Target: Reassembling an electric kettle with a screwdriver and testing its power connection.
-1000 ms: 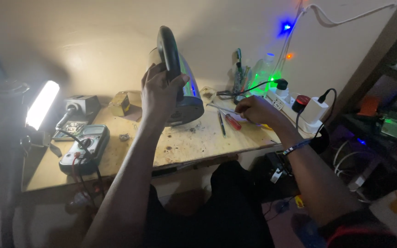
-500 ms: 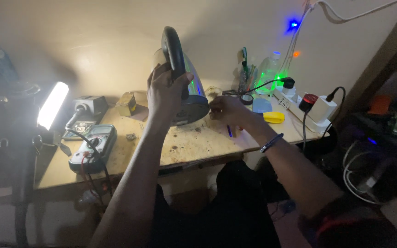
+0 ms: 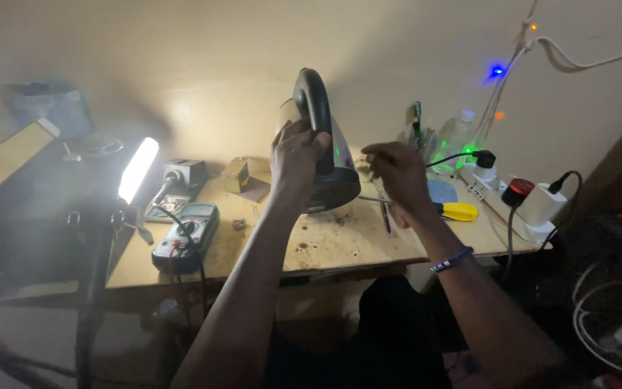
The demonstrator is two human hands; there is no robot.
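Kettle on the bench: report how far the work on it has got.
Done: the kettle sits tilted on the bench, tools laid out. In hand: left hand grips its handle, right hand hovers beside it, seemingly empty. Left: yellow-handled screwdriver and meter lie untouched.

On the workbench [image 3: 340, 248], the multimeter [image 3: 185, 236] lies left of the kettle [image 3: 322, 144]; the power strip [image 3: 505, 205] and screwdriver [image 3: 455, 211] lie right of it.

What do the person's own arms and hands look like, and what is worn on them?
Both arms are bare, with no sleeves or gloves in view. The left hand shows no ring, watch or band. Just below the right hand, the wrist carries a thin beaded bracelet of blue and white beads. No marks or tattoos show in this dim light.
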